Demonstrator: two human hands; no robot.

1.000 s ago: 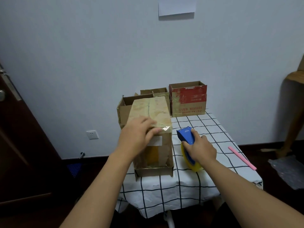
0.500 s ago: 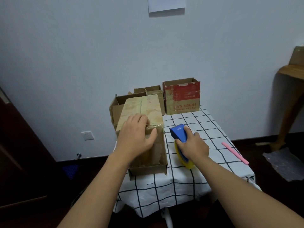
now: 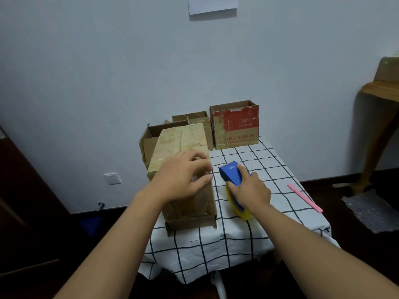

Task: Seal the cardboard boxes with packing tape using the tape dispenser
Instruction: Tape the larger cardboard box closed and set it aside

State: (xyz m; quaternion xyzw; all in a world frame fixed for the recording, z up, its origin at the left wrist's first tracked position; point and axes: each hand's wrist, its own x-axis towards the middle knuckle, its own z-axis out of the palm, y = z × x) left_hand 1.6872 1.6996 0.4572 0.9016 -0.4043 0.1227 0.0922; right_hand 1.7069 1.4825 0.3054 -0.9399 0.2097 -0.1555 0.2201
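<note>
Left grip [image 3: 183, 180] now wraps the near top edge of the front cardboard box [image 3: 183, 152]; right grip [image 3: 248, 190] stays clamped on the tape dispenser [image 3: 232, 173].
We read a tape run as finished: dispenser parked on the worktop [image 3: 280, 169] just beside the box, left fingers slid down from the top to press the tape end over the edge.

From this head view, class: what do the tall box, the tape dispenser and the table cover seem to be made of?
Tall box: brown cardboard, matte, with glossy patches that look like tape on top.
Tape dispenser: blue body, probably smooth moulded plastic, with a yellowish tape roll below.
Table cover: white black-gridded fabric, judging by the soft folds over the edge.
</note>
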